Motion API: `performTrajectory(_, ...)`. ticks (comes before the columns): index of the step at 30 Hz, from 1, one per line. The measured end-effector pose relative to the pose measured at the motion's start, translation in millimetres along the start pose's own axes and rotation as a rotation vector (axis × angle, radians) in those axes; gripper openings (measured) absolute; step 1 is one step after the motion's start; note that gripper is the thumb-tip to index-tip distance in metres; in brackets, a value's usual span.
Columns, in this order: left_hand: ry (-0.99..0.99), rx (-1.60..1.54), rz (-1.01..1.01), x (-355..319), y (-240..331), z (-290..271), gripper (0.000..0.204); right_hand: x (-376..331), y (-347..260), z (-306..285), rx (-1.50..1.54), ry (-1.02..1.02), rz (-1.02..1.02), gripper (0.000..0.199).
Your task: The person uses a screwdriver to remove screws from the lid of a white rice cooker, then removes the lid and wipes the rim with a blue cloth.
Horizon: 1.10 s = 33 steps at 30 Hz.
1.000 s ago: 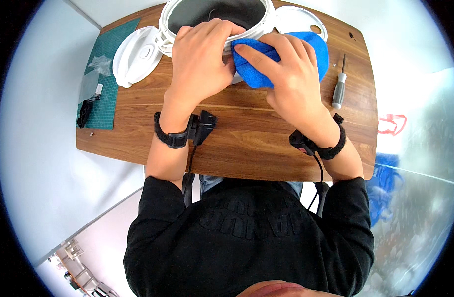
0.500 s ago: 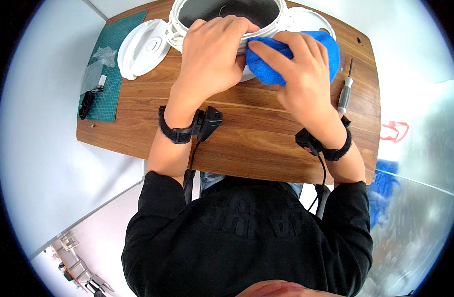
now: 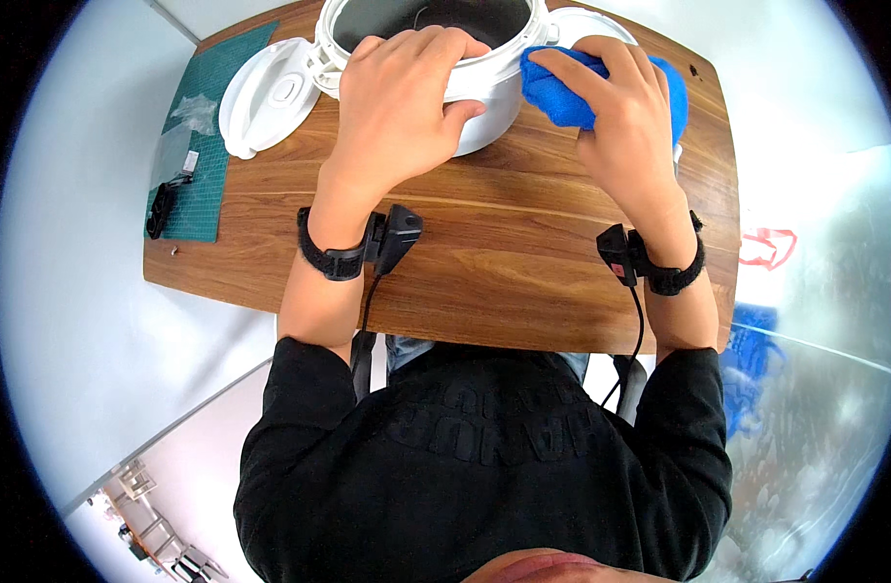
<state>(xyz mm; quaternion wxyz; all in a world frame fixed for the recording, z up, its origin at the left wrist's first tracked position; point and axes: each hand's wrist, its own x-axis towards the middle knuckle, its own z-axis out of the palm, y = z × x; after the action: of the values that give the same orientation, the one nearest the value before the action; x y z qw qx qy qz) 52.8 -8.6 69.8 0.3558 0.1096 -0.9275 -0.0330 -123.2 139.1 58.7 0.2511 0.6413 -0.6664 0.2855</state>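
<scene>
A white round cooker body [image 3: 496,119], which looks like a rice cooker with a dark grey inside, stands at the table's far edge. My left hand [image 3: 397,112] holds its near rim, with the fingers hooked over the edge and the thumb outside against the wall. In my right hand [image 3: 628,112] is a bunched blue cloth [image 3: 560,100], at the right side of the rim. Whether the cloth touches the cooker I cannot tell. A white oval lid [image 3: 271,97] lies open to the left of the cooker.
On the left a green cutting mat [image 3: 207,194] carries clear plastic bags [image 3: 195,114] and a black coiled cable [image 3: 160,209]. Another white round part [image 3: 596,23] sits behind my right hand. The wooden table [image 3: 484,262] has a curved edge near me.
My right hand has moved right with the blue cloth, away from the front of the rim, and now hides most of the screwdriver. My left thumb has come into sight against the cooker.
</scene>
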Motion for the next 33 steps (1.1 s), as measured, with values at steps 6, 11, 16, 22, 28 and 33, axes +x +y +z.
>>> performTrajectory(6,0.003,0.009,-0.006,2,1,1,0.043,6,-26,1,0.057,-0.024,-0.073,0.05)
performTrajectory(11,0.028,-0.003,0.034,0,-3,0,0.04,8,-27,2,0.094,-0.053,-0.071,0.053)
performTrajectory(16,-0.05,-0.051,0.026,-1,-4,-4,0.043,4,-22,-1,0.068,-0.074,-0.006,0.057)
performTrajectory(22,-0.004,0.07,0.061,-13,-25,-24,0.043,1,-20,-1,0.08,-0.06,0.032,0.06)
performTrajectory(28,-0.011,0.031,0.01,-21,-37,-16,0.038,3,-34,5,0.109,0.047,0.029,0.064)
performTrajectory(33,0.048,0.029,-0.029,-17,-23,-8,0.035,2,-53,15,0.068,0.055,-0.006,0.058)
